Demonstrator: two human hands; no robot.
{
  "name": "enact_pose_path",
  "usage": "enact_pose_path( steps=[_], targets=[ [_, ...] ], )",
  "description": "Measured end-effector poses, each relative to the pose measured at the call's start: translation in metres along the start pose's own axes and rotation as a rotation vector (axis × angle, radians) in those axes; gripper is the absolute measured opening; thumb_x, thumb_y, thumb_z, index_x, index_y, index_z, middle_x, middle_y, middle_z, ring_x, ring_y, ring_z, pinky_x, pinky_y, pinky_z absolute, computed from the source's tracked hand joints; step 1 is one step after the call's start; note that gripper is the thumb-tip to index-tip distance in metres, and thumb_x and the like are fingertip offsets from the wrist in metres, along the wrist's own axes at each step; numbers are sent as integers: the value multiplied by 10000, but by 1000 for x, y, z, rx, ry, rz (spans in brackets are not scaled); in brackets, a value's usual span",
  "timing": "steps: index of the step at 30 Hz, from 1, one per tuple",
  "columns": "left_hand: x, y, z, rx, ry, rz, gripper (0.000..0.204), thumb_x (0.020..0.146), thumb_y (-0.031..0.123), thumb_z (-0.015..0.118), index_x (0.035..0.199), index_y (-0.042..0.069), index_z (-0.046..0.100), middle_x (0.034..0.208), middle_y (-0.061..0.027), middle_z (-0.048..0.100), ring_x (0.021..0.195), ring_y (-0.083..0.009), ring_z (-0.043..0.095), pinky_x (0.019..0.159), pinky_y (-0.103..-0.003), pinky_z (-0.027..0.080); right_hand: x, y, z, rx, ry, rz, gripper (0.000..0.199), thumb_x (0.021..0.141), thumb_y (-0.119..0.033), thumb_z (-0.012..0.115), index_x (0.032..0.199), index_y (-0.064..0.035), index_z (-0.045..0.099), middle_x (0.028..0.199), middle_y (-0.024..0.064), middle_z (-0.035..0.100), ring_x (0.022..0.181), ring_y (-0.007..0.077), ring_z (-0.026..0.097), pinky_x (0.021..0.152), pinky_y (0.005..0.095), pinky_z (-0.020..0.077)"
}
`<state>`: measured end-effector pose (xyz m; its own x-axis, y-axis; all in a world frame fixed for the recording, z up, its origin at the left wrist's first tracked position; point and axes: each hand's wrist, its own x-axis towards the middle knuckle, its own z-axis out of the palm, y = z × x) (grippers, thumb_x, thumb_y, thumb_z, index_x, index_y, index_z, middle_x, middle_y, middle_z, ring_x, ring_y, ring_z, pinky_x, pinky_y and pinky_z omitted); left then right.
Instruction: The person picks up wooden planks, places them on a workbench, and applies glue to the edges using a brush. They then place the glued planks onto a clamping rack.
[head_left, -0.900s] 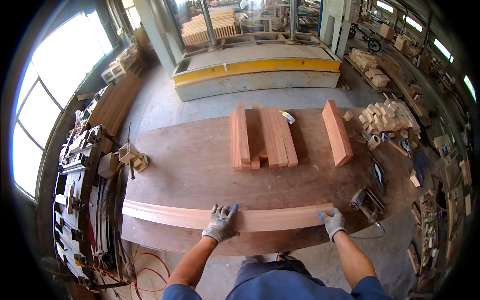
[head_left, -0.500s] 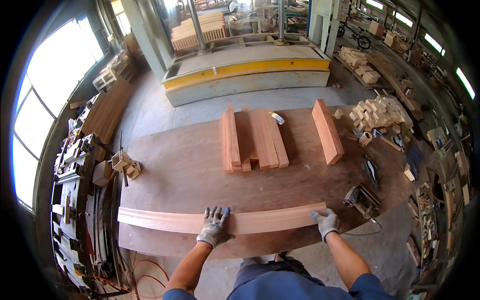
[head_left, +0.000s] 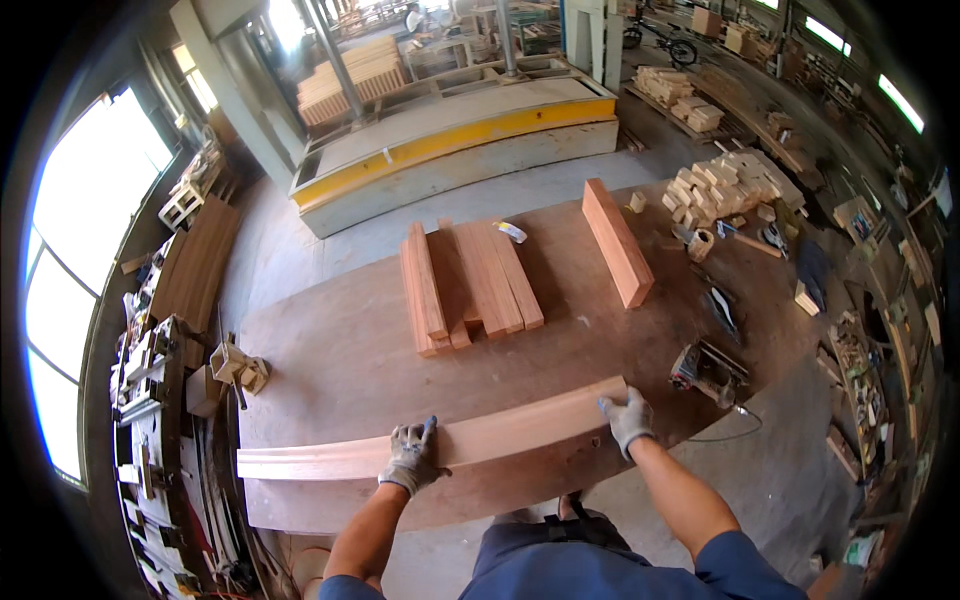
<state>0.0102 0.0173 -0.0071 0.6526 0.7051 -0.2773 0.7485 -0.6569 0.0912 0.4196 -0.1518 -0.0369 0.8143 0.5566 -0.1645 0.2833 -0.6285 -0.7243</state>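
Brown wooden bench [head_left: 330, 340]: gloved left hand [head_left: 413, 456] spread over long pale-wood plank [head_left: 525, 425], grip unclear; right hand [head_left: 628, 420] grips right end. Likely positioning; next needs both.

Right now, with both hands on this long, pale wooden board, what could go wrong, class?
The long, pale wooden board reaches well left of the gray-gloved left hand, so that end could swing or tip.

The gray-gloved right hand is at the other end, near the red-and-gray power tool; a sideways slip might knock that tool.
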Motion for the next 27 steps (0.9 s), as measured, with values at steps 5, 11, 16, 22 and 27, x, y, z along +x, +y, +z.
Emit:
enact_pose_path(
  steps=[5, 11, 16, 22, 27],
  targets=[
    [16, -9, -5, -1, 29, 9, 1244, 604, 522, 928, 1572, 49, 307, 1354, -209, 552, 1294, -393, 465, 1134, -544, 292, 22, -31, -6, -104, -92, 19, 504, 770, -432, 847, 1052, -36, 711, 1056, 212, 743, 1037, 386, 700, 908, 458, 548],
    [25, 0, 3, -100, 116, 88, 1287, 543, 468, 975, 1556, 52, 300, 1299, -231, 574, 1249, -402, 510, 1102, -522, 330, -45, 38, -18, -154, 100, -7, 793, 841, -396, 804, 1449, 16, 503, 1343, 259, 630, 1246, 367, 615, 1028, 433, 501],
    [21, -15, 1, -38, 120, 41, 1228, 558, 436, 972, 1542, 73, 333, 1302, -223, 580, 1253, -395, 512, 1086, -522, 350, -211, 174, -6, -284, -244, 223, 465, 843, -420, 767, 1126, -53, 734, 1121, 224, 726, 1073, 389, 686, 942, 455, 526],
    [27, 10, 12, -47, 79, 147, 1056, 592, 443, 960, 1407, 56, 412, 1204, -228, 613, 1146, -416, 564, 955, -518, 439, -554, 365, -1, -625, -822, 816, 822, 909, -750, 514, 1146, 4, 738, 1204, 220, 716, 1149, 365, 675, 1008, 475, 496],
    [45, -75, 100, 12, 696, 373, 837, 619, 406, 912, 1243, 12, 515, 1142, -190, 633, 1059, -393, 584, 868, -526, 468, -697, 305, 9, 99, -197, 1432, 566, 838, -533, 806, 879, 29, 756, 832, 146, 741, 718, 252, 695, 650, 396, 567]
  ],
)
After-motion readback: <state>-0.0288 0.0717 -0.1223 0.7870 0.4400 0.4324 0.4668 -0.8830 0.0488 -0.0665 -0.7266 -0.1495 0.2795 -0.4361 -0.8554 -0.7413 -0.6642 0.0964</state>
